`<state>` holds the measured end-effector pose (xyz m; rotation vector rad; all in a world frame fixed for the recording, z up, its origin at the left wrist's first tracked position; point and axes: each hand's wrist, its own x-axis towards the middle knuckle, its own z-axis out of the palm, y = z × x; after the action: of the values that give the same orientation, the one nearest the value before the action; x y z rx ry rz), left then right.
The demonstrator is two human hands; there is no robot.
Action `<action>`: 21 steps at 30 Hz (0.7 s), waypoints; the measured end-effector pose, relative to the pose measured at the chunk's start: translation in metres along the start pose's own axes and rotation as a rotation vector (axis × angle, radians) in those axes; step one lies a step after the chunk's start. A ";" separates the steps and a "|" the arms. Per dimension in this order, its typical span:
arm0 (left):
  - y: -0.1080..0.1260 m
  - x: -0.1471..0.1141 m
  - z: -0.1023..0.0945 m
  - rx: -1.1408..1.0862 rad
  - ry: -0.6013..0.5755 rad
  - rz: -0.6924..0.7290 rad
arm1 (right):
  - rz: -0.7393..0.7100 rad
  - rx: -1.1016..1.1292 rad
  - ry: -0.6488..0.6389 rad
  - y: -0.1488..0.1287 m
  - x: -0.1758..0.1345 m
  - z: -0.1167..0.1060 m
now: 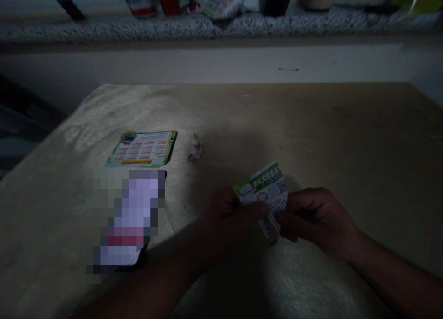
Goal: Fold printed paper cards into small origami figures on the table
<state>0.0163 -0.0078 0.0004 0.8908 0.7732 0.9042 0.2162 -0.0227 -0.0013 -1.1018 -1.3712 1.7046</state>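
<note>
I have the printed paper (pixel 268 194) over the near middle of the table (pixel 346 144): the left hand (pixel 232 215) pinches it under the thumb, the right hand (pixel 314 220) grips its right edge with curled fingers. I judge this folding; the next move calls for a steady left while the right firms the crease. Leftward lie a small folded piece (pixel 195 148), printed sheets (pixel 142 149) and a pixelated device (pixel 129 220).

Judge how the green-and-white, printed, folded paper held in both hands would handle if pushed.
The folded paper is probably light and pliable: it looks thin and shows folds. Its layers might spring apart if the left hand and right hand released it.
</note>
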 end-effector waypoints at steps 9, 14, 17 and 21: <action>-0.001 0.001 -0.001 0.033 0.032 0.010 | -0.001 0.023 -0.027 0.002 0.000 0.000; 0.002 0.003 0.001 0.074 0.081 0.003 | 0.023 0.056 -0.061 0.001 0.001 0.000; 0.002 0.003 0.001 0.076 0.080 0.022 | 0.024 0.055 -0.066 0.002 0.001 0.000; 0.000 0.001 -0.001 0.082 0.106 0.029 | 0.010 0.050 -0.048 0.001 0.001 0.002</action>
<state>0.0165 -0.0063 0.0000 0.9338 0.8957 0.9561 0.2146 -0.0230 -0.0023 -1.0474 -1.3469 1.7738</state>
